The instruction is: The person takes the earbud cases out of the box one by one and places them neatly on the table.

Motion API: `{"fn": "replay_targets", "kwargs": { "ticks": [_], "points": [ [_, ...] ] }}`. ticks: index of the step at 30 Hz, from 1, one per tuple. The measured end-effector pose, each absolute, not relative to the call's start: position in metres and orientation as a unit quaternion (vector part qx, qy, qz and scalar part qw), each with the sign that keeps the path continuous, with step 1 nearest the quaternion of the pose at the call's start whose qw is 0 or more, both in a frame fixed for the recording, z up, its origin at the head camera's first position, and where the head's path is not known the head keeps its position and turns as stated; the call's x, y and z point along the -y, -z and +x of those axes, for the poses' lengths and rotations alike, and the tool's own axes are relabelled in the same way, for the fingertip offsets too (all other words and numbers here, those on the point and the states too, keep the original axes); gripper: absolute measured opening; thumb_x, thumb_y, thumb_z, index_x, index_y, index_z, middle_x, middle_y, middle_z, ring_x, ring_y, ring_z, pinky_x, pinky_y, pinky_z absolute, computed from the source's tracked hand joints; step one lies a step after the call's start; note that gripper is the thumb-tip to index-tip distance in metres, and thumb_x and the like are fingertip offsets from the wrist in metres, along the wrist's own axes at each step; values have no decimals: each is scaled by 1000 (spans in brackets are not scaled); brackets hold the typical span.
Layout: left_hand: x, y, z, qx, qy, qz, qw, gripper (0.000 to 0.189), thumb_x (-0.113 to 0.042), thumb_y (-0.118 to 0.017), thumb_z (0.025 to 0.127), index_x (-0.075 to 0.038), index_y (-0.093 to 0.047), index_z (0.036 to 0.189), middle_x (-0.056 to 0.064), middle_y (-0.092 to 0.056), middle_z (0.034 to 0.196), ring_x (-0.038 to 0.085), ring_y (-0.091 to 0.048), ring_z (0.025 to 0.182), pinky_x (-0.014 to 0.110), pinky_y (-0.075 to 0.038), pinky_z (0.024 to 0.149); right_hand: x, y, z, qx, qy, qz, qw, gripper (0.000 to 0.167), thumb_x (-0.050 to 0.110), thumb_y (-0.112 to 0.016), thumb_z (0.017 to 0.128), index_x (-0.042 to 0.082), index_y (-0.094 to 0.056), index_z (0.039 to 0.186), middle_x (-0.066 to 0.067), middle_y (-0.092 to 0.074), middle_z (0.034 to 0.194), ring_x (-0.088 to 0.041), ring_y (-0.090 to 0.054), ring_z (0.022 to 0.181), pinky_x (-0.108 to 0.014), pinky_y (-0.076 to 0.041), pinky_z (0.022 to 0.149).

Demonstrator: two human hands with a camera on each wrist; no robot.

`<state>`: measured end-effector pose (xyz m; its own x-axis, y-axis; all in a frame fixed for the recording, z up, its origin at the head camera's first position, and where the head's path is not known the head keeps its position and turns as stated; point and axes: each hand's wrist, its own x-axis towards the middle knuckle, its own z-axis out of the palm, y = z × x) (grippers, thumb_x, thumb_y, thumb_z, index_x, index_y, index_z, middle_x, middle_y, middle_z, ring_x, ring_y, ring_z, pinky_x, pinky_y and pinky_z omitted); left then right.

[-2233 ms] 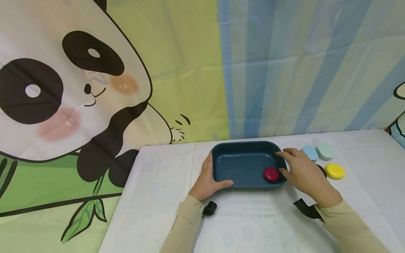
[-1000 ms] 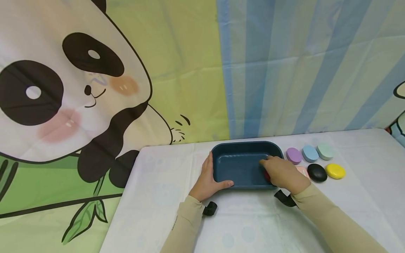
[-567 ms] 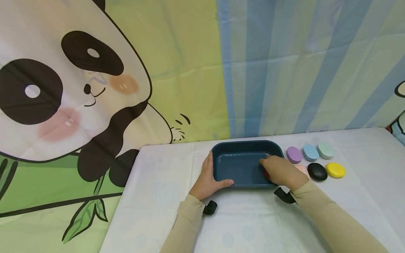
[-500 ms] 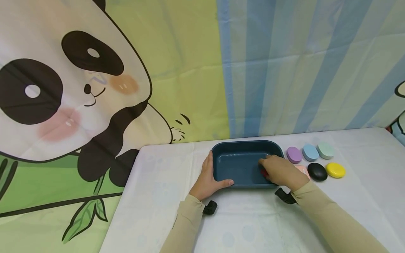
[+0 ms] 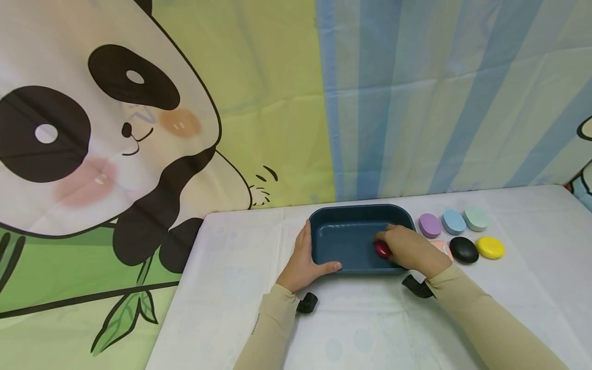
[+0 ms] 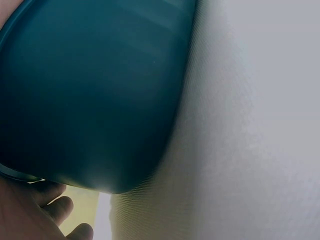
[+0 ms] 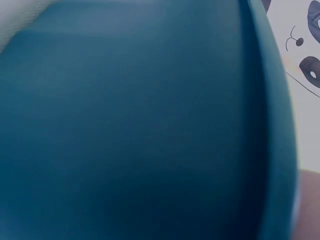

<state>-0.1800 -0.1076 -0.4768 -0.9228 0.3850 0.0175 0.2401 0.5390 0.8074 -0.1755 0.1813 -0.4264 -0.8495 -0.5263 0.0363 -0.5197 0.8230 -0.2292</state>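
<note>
A dark blue rectangular basin (image 5: pixel 344 249) with rounded corners stands on the white-covered table. My left hand (image 5: pixel 305 264) lies against its left end, fingers straight along the side and thumb along the front rim. The left wrist view shows the basin's outer wall (image 6: pixel 95 95) close up, with fingertips (image 6: pixel 61 209) past its edge. My right hand (image 5: pixel 409 249) reaches over the basin's right end and pinches a glossy dark red domed disc (image 5: pixel 382 250) inside. Its fingertips are partly hidden. The basin wall (image 7: pixel 150 115) fills most of the right wrist view.
Right of the basin lie a purple disc (image 5: pixel 430 226), a light blue disc (image 5: pixel 454 222) and a mint disc (image 5: pixel 475 219). In front of them are a black domed disc (image 5: pixel 464 250), a yellow one (image 5: pixel 491 247) and a partly hidden pink piece (image 5: pixel 442 247). A printed cloth (image 5: pixel 273 103) hangs behind.
My right hand has moved left from the basin's right rim and taken hold of the dark red disc, which now sits slightly further left. The left hand has stayed put.
</note>
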Motion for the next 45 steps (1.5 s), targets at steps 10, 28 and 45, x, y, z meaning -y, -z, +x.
{"fn": "replay_targets", "kwargs": {
  "ticks": [10, 28, 45],
  "points": [
    [108, 477, -178, -875, -444, 172, 85, 131, -64, -80, 75, -27, 11, 161, -3, 4, 168, 17, -1, 153, 51, -23, 119, -183, 427, -173, -952, 133, -274, -15, 44, 9, -89, 76, 0, -71, 115, -14, -65, 99, -29, -63, 89, -43, -57, 77],
    [107, 476, -178, -875, -444, 178, 79, 131, -63, -80, 76, -22, 9, 162, -3, 4, 168, 17, -1, 153, 51, -22, 119, -193, 420, -155, -955, 172, -237, -38, 50, 10, -88, 77, 2, -70, 122, -19, -63, 113, -33, -63, 97, -45, -59, 79],
    [107, 475, -177, -875, -445, 171, 86, 131, -63, -80, 76, -22, 9, 162, -4, 4, 168, 17, -2, 154, 52, -23, 119, -205, 400, -134, -958, 185, -210, -67, 56, 6, -88, 77, 1, -66, 129, -20, -61, 118, -34, -63, 99, -48, -59, 78]
  ]
}}
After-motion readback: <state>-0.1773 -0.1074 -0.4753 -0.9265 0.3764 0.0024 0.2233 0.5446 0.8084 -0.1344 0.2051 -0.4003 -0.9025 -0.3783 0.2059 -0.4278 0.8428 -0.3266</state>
